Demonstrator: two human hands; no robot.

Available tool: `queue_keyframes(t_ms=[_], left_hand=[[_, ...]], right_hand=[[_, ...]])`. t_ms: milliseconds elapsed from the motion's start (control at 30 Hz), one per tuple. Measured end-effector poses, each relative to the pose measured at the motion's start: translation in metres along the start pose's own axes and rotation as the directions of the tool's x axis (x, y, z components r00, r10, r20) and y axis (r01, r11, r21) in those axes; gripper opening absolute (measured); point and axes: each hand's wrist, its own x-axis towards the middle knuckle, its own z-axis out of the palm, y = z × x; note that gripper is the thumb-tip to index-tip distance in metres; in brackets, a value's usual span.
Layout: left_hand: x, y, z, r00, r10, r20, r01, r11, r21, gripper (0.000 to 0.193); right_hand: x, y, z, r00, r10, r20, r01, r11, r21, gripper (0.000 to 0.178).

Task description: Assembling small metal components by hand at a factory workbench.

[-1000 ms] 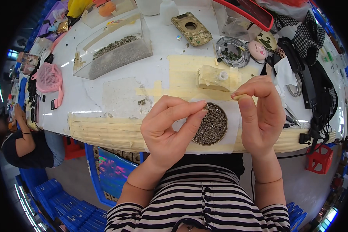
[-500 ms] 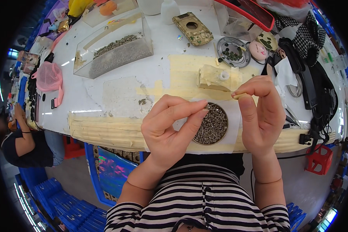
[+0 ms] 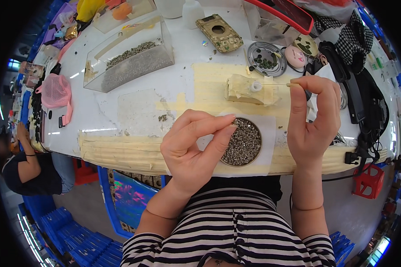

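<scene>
My right hand (image 3: pixel 314 118) pinches the yellowish end of a thin needle-like stick (image 3: pixel 275 84) between thumb and forefinger. The stick's far tip reaches the small white cup (image 3: pixel 256 86) set on a block wrapped in cream tape (image 3: pixel 234 92). My left hand (image 3: pixel 189 149) is closed in a pinch at the left rim of a round dish of small grey metal pieces (image 3: pixel 243 144). Whatever lies between its fingertips is too small to name. Under the dish is a white sheet of paper (image 3: pixel 267 133).
A clear bin (image 3: pixel 138 66) of grey pieces stands at the back left. Farther back lies a camouflage-patterned model hull (image 3: pixel 219 33). A round clear dish with dark green bits (image 3: pixel 267 60), a red-edged phone (image 3: pixel 289 15) and black straps (image 3: pixel 356 98) crowd the right. A person's arm (image 3: pixel 27 142) shows far left.
My right hand has moved away from me and slightly right, bringing the stick from above the metal pieces to the white cup. My left hand has barely moved.
</scene>
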Motion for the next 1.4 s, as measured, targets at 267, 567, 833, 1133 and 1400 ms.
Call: queue_keyframes(t_ms=[267,567,833,1133,1400], left_hand=[[-0.001,-0.001,0.0,1.0,-0.024,-0.015,0.023,0.999,-0.039,0.026],[-0.001,0.003,-0.001,0.998,0.021,0.056,-0.019,0.999,-0.042,0.026],[-0.001,0.001,0.0,0.975,0.217,0.048,-0.222,0.935,0.278,0.031],[-0.001,0.0,0.003,0.982,0.188,0.004,-0.18,0.933,0.312,0.027],[-0.002,-0.002,0.003,0.982,0.191,0.007,-0.184,0.931,0.315,0.026]], right_hand=[[-0.002,0.003,0.009,0.988,-0.082,0.134,0.097,0.99,-0.107,0.013],[-0.013,-0.033,0.0,0.878,0.146,0.456,-0.406,0.731,0.548,0.008],[-0.021,-0.029,0.006,0.889,0.172,0.424,-0.412,0.703,0.58,0.01],[-0.03,-0.035,0.007,0.983,-0.145,0.112,0.119,0.971,0.207,0.04],[-0.029,-0.037,0.004,0.972,-0.208,0.106,0.19,0.968,0.162,0.041]])
